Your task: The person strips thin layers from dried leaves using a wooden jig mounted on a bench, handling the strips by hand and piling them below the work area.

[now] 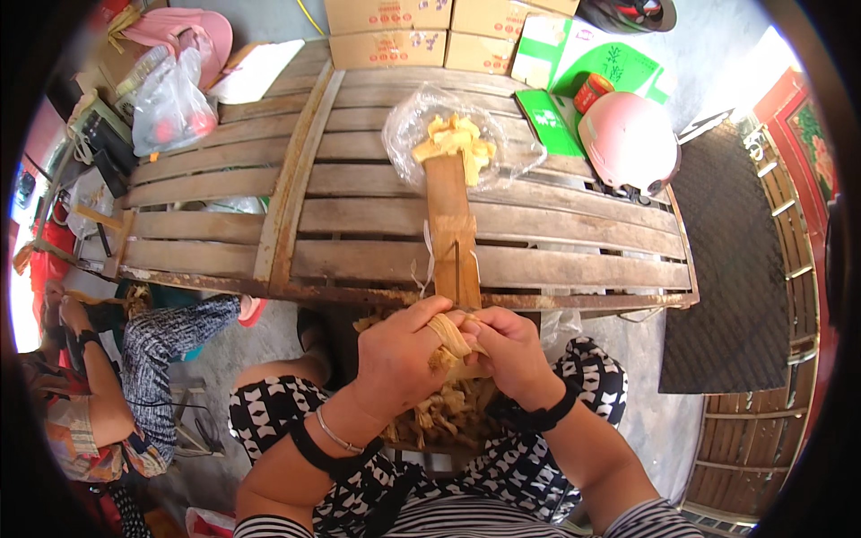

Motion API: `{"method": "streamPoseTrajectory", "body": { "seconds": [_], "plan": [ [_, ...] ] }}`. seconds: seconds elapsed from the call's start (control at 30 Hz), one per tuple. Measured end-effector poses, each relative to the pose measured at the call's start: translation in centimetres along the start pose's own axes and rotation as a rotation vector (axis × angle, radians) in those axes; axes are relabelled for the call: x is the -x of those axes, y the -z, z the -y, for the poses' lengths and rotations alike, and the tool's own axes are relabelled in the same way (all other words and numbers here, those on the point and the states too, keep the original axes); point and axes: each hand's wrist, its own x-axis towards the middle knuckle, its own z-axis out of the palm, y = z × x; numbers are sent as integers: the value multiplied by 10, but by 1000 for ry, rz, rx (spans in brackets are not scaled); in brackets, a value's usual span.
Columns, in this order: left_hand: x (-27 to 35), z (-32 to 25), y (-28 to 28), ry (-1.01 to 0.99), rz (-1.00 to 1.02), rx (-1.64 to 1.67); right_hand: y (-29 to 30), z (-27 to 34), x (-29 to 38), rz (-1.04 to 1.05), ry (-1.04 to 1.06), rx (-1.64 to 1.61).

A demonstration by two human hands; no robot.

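Note:
My left hand (403, 350) and my right hand (508, 346) meet just in front of the table edge, both gripping a pale yellow, folded strip of dried plant material (449, 335). The strip wraps over the left fingers, and the right fingers pinch its end. Beyond the hands a wooden board (447, 195) with a thin metal rod (457, 272) on it reaches onto the slatted table. At its far end, yellow folded pieces (457, 141) lie on clear plastic (403, 144). Below the hands, many loose tan pieces (437, 417) lie over my lap.
The slatted wooden table (572, 265) has a rusty metal edge. On it stand cardboard boxes (387, 48), a pink helmet (629, 141), a red can (593, 93), green cartons (551, 124) and a plastic bag (171, 107). A co-worker (94, 397) sits at the left.

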Motion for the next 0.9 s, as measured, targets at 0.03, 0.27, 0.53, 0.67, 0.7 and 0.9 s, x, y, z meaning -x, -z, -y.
{"method": "streamPoseTrajectory", "body": {
  "seconds": [0.03,0.27,0.53,0.67,0.7,0.9],
  "plan": [
    [-2,0,1,35,-22,9,0,2,1,-76,99,95],
    [7,7,5,275,581,-17,10,-8,4,113,481,933],
    [-13,-2,40,471,223,808,4,19,13,214,-105,198],
    [-10,4,50,576,95,1071,14,19,12,418,-161,51],
    [-10,6,50,577,77,1103,15,17,11,438,-164,32],
    [-11,8,30,946,173,1008,7,16,8,276,-139,55]
  ]
}}
